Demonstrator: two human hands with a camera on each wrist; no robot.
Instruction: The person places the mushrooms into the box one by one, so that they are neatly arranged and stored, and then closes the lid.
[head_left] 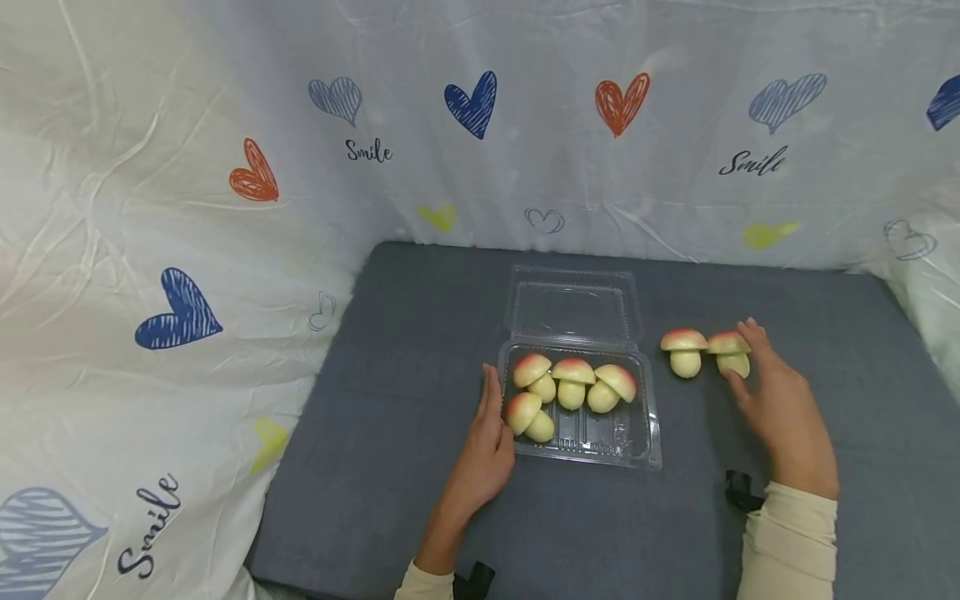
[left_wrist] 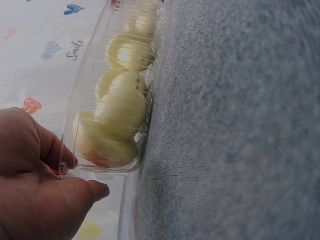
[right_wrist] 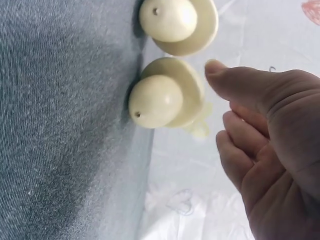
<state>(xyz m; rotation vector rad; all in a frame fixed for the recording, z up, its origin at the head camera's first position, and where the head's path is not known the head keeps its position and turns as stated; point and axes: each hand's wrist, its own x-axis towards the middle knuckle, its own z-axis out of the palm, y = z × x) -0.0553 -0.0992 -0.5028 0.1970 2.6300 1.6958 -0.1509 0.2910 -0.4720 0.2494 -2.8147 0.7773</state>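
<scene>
A clear plastic clamshell container (head_left: 585,433) lies on the table with its lid (head_left: 573,304) folded back. Several toy mushrooms with red-tinged caps, such as the middle one (head_left: 572,396), sit inside its base. At the container's left edge, my left hand (head_left: 483,454) holds the rim, thumb below it in the left wrist view. Two more mushrooms stand side by side to the right of the container: a left one (head_left: 684,354) and a right one (right_wrist: 157,100). Around the right one, my right hand (head_left: 787,412) is spread, thumb and fingers apart; the right wrist view shows a gap before the mushroom.
A dark grey cloth covers the table (head_left: 390,350). Behind and to the left hangs a white curtain (head_left: 525,183) printed with hearts and "Smile". A black strap piece (head_left: 742,492) is near my right sleeve (head_left: 791,542).
</scene>
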